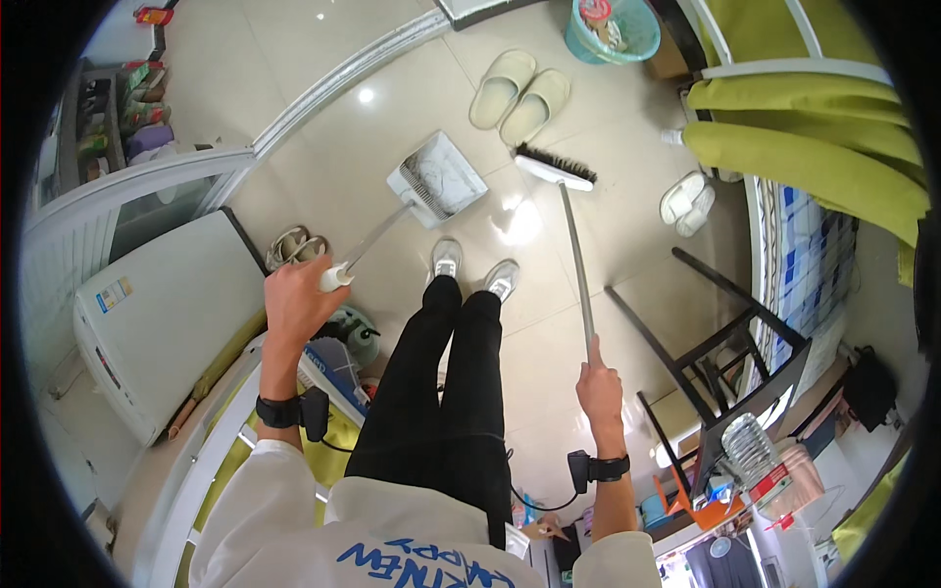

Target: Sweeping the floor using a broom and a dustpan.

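Observation:
My left hand [295, 300] grips the white top of a long-handled dustpan. The dustpan [446, 178], white with comb teeth along its rear edge, rests on the tiled floor ahead of my feet; grey dust or marks show on its inside. In my right hand [601, 389] is the metal pole of a broom, its index finger stretched along the pole. The broom's white head [555, 173] with dark bristles lies right of the dustpan, apart from it, close to a pair of cream slippers [520, 97].
A teal bin [612, 33] holding rubbish stands at the far right. White slippers [687, 203] and a dark table or stool frame [713, 353] are on the right. On the left are sneakers [295, 246], a white appliance [173, 316] and a door track [345, 77].

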Demonstrator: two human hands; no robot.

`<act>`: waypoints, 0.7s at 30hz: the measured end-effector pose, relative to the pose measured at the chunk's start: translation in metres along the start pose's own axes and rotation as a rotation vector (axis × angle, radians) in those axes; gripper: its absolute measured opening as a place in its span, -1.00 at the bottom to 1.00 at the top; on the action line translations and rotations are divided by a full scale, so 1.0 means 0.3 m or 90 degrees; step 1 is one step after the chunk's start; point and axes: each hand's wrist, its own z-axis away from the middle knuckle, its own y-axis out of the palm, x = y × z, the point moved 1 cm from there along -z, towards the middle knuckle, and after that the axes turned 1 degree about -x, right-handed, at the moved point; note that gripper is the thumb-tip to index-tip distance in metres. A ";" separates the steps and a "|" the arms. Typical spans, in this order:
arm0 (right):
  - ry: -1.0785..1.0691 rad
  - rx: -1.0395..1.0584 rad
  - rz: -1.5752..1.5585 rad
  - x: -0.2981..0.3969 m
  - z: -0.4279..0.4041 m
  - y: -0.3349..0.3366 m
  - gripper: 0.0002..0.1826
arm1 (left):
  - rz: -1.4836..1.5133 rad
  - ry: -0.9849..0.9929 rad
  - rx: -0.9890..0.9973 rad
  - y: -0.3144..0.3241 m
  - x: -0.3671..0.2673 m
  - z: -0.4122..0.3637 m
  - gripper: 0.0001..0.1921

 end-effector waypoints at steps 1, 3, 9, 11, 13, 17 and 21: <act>-0.003 -0.008 0.006 -0.003 -0.021 0.005 -0.34 | 0.005 -0.002 -0.009 -0.003 -0.002 -0.004 -0.76; -0.039 -0.007 0.021 0.000 -0.060 0.005 -0.32 | -0.009 -0.005 -0.007 -0.011 -0.002 -0.010 -0.76; -0.057 -0.013 0.014 0.043 -0.168 -0.095 -0.34 | -0.010 -0.007 -0.018 -0.005 0.009 -0.031 -0.75; -0.046 0.010 0.011 0.045 -0.184 -0.118 -0.33 | -0.005 -0.007 -0.028 -0.001 0.015 -0.030 -0.75; -0.082 -0.017 0.003 0.017 -0.204 -0.120 -0.34 | 0.003 -0.001 -0.042 -0.001 0.017 -0.035 -0.75; -0.087 -0.016 -0.015 -0.006 -0.184 -0.092 -0.35 | -0.002 -0.015 -0.054 -0.001 0.022 -0.040 -0.76; -0.077 0.004 -0.152 -0.028 -0.064 -0.074 -0.35 | 0.005 -0.048 -0.073 -0.030 0.017 -0.037 -0.76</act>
